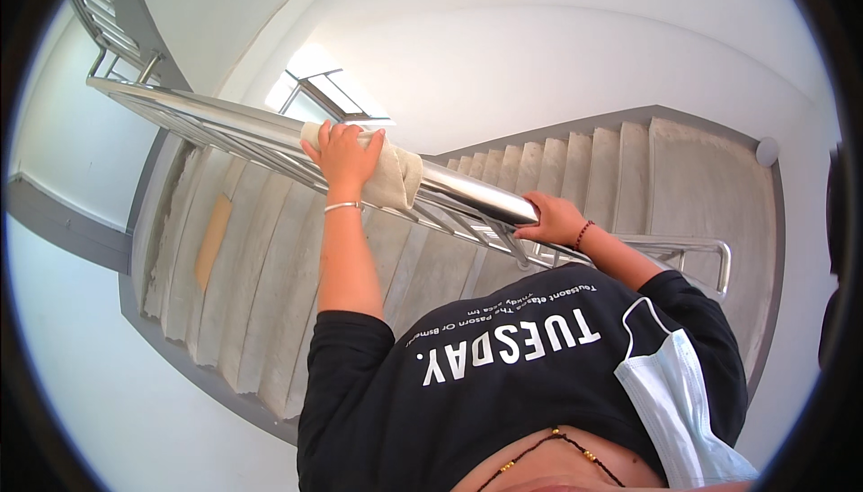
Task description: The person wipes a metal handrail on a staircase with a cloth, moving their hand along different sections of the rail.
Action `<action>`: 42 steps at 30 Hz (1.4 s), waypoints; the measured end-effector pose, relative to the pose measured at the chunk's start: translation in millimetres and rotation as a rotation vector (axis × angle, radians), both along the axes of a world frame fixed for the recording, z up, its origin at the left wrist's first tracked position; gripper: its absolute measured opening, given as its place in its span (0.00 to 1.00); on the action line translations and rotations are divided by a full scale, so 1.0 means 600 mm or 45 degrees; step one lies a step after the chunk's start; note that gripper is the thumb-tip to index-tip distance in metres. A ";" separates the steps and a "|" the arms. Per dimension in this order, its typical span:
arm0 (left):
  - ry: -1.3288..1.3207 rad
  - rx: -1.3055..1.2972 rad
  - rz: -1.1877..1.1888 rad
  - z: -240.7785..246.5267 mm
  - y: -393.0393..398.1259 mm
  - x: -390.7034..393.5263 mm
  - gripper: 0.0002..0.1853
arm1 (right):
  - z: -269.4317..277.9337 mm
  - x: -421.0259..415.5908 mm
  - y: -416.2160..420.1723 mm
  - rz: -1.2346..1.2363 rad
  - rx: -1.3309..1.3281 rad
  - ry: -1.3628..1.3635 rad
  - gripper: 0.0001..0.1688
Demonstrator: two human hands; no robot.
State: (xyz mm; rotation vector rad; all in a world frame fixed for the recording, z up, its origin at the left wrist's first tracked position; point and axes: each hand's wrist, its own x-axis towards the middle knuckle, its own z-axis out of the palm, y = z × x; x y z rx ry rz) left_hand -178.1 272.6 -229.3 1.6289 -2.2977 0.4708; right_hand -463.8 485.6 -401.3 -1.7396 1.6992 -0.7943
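A polished metal handrail [475,190] runs slantwise across the stairwell in front of me. Over its upper side lies a folded beige cloth [399,175], wrapped partly round the tube. My left hand [347,155] grips the cloth against the rail, fingers over the far side. Further along to the right, my right hand [558,219] clasps the bare rail, its thumb on the near side. A short stretch of uncovered metal shows between the cloth and my right hand.
Concrete steps [259,249] lie beneath the rail, with a flat tan piece [214,242] on one. Another flight [546,162] lies beyond the rail, beside a landing [708,175]. A window [334,94] stands in the white wall. A face mask [664,397] hangs near my right shoulder.
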 end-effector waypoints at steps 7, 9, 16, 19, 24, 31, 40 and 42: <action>-0.106 0.147 0.110 0.032 -0.001 -0.062 0.28 | -0.007 -0.009 -0.012 0.118 0.059 -0.044 0.47; -0.016 -0.136 0.033 -0.004 -0.015 -0.042 0.24 | -0.025 -0.008 -0.016 0.148 -0.027 -0.031 0.48; 0.104 -0.001 0.055 -0.007 0.026 -0.047 0.20 | -0.041 -0.034 -0.036 0.454 0.250 -0.309 0.53; 0.146 -0.044 0.017 -0.013 0.034 -0.050 0.19 | -0.042 -0.048 -0.054 0.618 0.382 -0.513 0.49; 0.208 -0.128 -0.064 -0.038 0.050 -0.060 0.16 | -0.049 -0.031 -0.080 0.592 0.262 -0.719 0.42; 0.473 -0.379 -0.353 -0.104 0.096 -0.050 0.13 | 0.061 0.026 -0.130 0.624 0.209 -0.212 0.51; 0.399 -0.218 -0.772 -0.142 0.090 0.008 0.27 | 0.132 0.114 -0.188 0.329 -0.309 -0.136 0.70; 0.411 -0.235 -0.873 -0.132 0.073 0.019 0.26 | 0.162 0.134 -0.194 0.205 -0.610 0.264 0.69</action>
